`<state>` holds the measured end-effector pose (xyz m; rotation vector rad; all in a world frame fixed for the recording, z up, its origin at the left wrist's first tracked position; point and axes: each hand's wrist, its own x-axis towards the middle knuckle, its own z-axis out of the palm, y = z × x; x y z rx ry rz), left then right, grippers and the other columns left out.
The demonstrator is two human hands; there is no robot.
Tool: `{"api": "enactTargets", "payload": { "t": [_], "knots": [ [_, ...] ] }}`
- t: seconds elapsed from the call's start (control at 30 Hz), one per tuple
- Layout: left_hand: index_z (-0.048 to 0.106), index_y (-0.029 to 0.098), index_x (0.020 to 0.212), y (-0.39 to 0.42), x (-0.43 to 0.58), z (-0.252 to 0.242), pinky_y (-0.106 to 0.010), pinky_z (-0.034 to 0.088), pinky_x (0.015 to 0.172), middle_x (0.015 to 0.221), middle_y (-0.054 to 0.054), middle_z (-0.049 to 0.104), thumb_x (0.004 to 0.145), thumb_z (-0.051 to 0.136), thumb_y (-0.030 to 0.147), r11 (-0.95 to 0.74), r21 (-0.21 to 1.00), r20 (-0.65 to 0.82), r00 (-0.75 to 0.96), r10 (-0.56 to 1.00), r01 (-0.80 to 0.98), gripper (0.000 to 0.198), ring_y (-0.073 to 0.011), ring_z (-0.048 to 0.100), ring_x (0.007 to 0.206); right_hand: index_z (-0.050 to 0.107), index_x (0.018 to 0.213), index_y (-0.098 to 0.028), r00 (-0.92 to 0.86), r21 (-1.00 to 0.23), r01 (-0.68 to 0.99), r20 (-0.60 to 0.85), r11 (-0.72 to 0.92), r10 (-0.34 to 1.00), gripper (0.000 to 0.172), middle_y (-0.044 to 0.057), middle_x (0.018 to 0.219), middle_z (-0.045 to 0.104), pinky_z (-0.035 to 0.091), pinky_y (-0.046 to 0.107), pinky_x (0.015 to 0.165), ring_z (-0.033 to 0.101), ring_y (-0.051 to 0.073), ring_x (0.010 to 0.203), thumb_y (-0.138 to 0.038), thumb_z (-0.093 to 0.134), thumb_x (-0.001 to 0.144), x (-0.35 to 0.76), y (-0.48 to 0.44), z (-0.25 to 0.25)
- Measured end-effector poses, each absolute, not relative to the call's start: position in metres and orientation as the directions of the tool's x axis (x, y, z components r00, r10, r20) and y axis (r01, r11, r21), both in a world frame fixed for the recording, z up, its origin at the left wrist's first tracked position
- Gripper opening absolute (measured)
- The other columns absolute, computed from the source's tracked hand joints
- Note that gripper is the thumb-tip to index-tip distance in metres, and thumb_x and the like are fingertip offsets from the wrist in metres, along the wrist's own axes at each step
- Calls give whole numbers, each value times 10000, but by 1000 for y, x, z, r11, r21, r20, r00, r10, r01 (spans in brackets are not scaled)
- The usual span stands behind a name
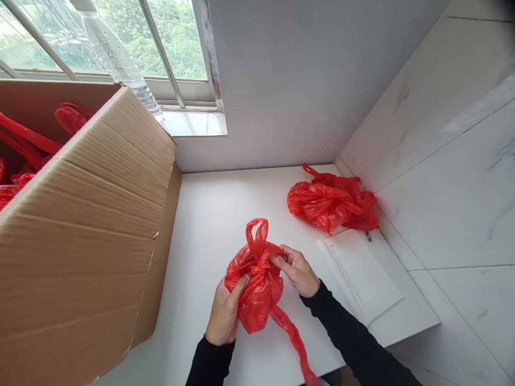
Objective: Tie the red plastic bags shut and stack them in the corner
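A red plastic bag (257,300), knotted near its top, is held up over the white table between my two hands. One handle loop stands up above the knot, and a long twisted strip hangs down toward the table's front edge. My left hand (226,308) grips the bag's left side, thumb pressed on the front and fingers behind it. At the knot's right side, my right hand (296,269) pinches the plastic between thumb and fingers. What the bag contains is hidden.
A tall cardboard box (88,230) with red plastic bags inside stands at the left. More red bags (332,201) lie at the back right, beside a white notebook (362,273) and a pen (369,236). A water bottle (120,61) stands by the barred window.
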<state>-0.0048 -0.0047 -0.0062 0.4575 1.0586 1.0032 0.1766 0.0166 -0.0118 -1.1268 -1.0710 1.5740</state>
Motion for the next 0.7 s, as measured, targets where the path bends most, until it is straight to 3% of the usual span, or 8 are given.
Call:
{"api": "enactTargets", "payload": {
  "t": [0.2,0.43,0.6,0.7],
  "knots": [
    [588,236,1342,-4,-5,-4,-426,543,969,1264,-108,684,761,800,320,447,742,-485,59,872,-500,624,-349,634,1173,592,1186,-220,-323,-973,-123,-146,-194,935,422,48,1133,663,490,371,965,622,202,1046,-480,691,869,175,11,-7],
    [573,219,1364,-6,-4,2,-388,550,955,1262,-131,683,716,841,285,410,782,-432,66,900,-469,705,-336,628,1187,641,1153,-196,-249,-965,-192,-131,-181,960,338,68,1118,698,495,391,965,644,226,1054,-429,657,910,173,12,-8],
    [586,222,1348,-4,-9,-6,-384,556,940,1218,-112,706,737,830,294,426,749,-446,90,891,-507,662,-298,683,1087,636,1172,-189,-363,-970,-162,-111,-180,925,345,70,1144,695,498,392,967,643,233,1062,-407,669,907,174,10,-4],
    [607,221,1326,-5,-9,-6,-388,549,950,1236,-106,697,790,782,350,448,736,-465,102,879,-508,578,-296,677,1096,663,1115,-180,-297,-964,-170,-147,-203,944,318,71,1107,714,505,386,953,654,245,1061,-418,672,903,172,9,-2]
  ]
}}
